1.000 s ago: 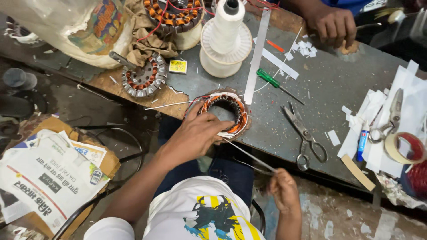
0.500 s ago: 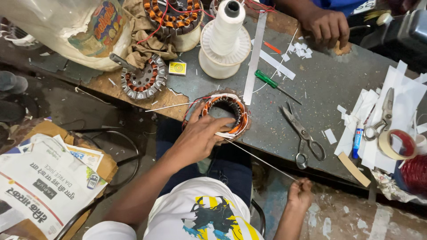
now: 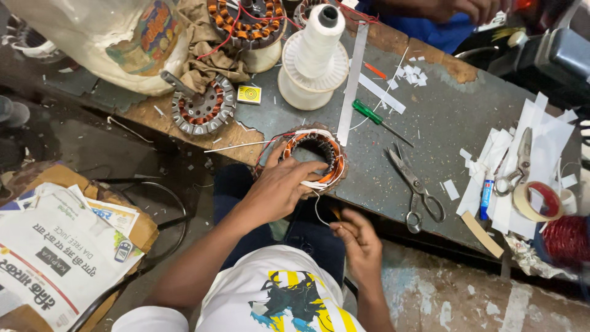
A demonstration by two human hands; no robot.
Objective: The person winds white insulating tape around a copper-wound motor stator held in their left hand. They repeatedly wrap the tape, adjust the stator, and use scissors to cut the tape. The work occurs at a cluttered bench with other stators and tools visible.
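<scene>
My left hand (image 3: 284,184) grips a round motor stator (image 3: 314,158) with copper windings at the near edge of the metal workbench (image 3: 442,123). My right hand (image 3: 359,240) is below the bench edge, close to my lap, pinching a thin white thread (image 3: 318,209) that loops up to the stator. A small orange-tipped thing shows between its fingers; I cannot tell what it is.
On the bench: scissors (image 3: 416,184), a green screwdriver (image 3: 375,118), a white thread spool (image 3: 316,52), two more stators (image 3: 203,110), paper strips (image 3: 522,160), tape rolls (image 3: 536,200), second scissors (image 3: 519,161). Another person's hand (image 3: 467,9) rests at the far edge. Newspapers (image 3: 55,252) lie left.
My right hand has come back in from the lower right toward the stator, and the thread that was pulled taut now hangs in a slack loop. My left hand stays on the stator.
</scene>
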